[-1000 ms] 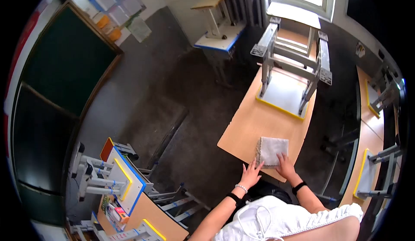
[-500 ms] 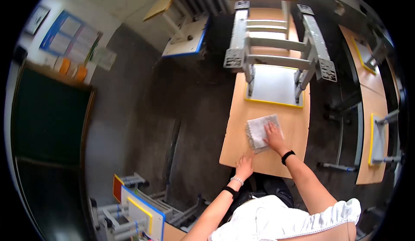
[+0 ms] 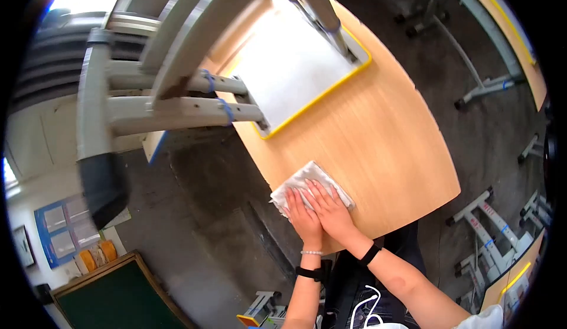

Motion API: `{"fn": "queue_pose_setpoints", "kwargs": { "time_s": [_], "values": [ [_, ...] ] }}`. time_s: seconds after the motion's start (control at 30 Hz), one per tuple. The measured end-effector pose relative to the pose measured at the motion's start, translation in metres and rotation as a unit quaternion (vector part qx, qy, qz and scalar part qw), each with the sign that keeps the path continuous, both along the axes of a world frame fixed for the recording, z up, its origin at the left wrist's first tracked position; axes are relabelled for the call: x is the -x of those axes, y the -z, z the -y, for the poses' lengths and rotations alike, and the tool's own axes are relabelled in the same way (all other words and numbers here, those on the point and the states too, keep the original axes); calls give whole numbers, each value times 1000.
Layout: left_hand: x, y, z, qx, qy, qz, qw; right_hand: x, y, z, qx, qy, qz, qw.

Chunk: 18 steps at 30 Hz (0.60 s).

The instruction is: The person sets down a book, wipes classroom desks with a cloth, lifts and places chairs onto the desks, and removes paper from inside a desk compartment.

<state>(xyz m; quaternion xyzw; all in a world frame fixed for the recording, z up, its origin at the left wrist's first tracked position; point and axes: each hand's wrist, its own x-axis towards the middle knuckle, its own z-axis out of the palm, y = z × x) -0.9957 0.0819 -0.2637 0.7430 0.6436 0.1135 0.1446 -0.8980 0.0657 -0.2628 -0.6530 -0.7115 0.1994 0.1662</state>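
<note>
A folded white cloth (image 3: 310,174) lies at the left edge of the light wooden desk (image 3: 384,152). Both hands rest on it side by side, close together, with fingers stretched out. My left hand (image 3: 303,220) covers the lower left part of the cloth, with a bead bracelet and a black band on the wrist. My right hand (image 3: 329,209) presses flat on its middle and right part, a black band at that wrist too. Beyond the hands, an upturned stool with a white, yellow-edged seat (image 3: 295,69) sits on the desk.
Grey metal stool legs (image 3: 177,104) jut out to the upper left, near the head. A green chalkboard (image 3: 121,299) stands at lower left. Other desks with metal frames (image 3: 490,228) are on the right, above the dark floor (image 3: 201,228).
My left hand has moved from the desk's near edge onto the cloth, beside my right hand. The cloth is now at the desk's left edge. The view has turned and come closer.
</note>
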Motion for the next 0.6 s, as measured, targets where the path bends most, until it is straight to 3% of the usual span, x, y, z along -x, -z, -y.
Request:
{"fn": "queue_pose_setpoints", "kwargs": {
  "time_s": [0.33,0.53,0.6],
  "values": [
    [4,6,-3,12,14,-7,1000,0,-1,-9,37,-4,-4,999],
    [8,-8,-15,63,49,65,995,-18,-26,-27,84,-70,63,992],
    [13,-11,-24,61,81,79,992,-22,-30,-30,77,-88,36,992]
  ]
}}
